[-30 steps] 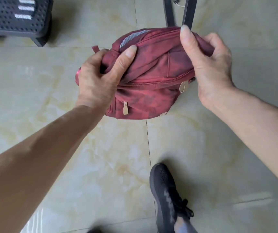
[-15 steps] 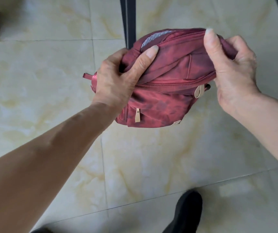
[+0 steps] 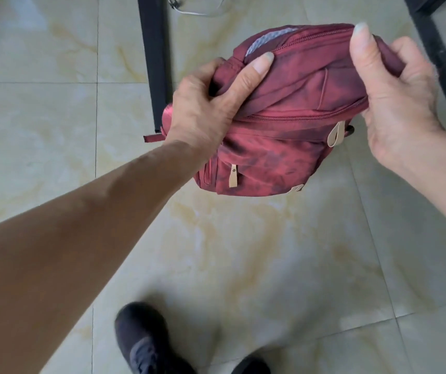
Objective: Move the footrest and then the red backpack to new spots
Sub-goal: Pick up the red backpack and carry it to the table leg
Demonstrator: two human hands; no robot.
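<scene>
I hold the red backpack (image 3: 292, 114) in the air above the tiled floor, its zip pulls cream-coloured. My left hand (image 3: 211, 109) grips its left top edge, thumb pressed across the fabric. My right hand (image 3: 394, 95) pinches the right top edge, thumb on the zipped rim. The bag hangs below both hands, front pockets facing me. The footrest is out of view.
A black metal leg (image 3: 155, 60) stands behind the bag on the left, and another black frame (image 3: 443, 63) rises at the far right. A thin cable (image 3: 197, 9) lies on the floor at the top. My dark shoes (image 3: 146, 344) show at the bottom on pale marble tiles.
The view has swung right while I walk: the footrest left the frame at the top left, the black leg slid leftward past the bag, and a second black frame came in at the right.
</scene>
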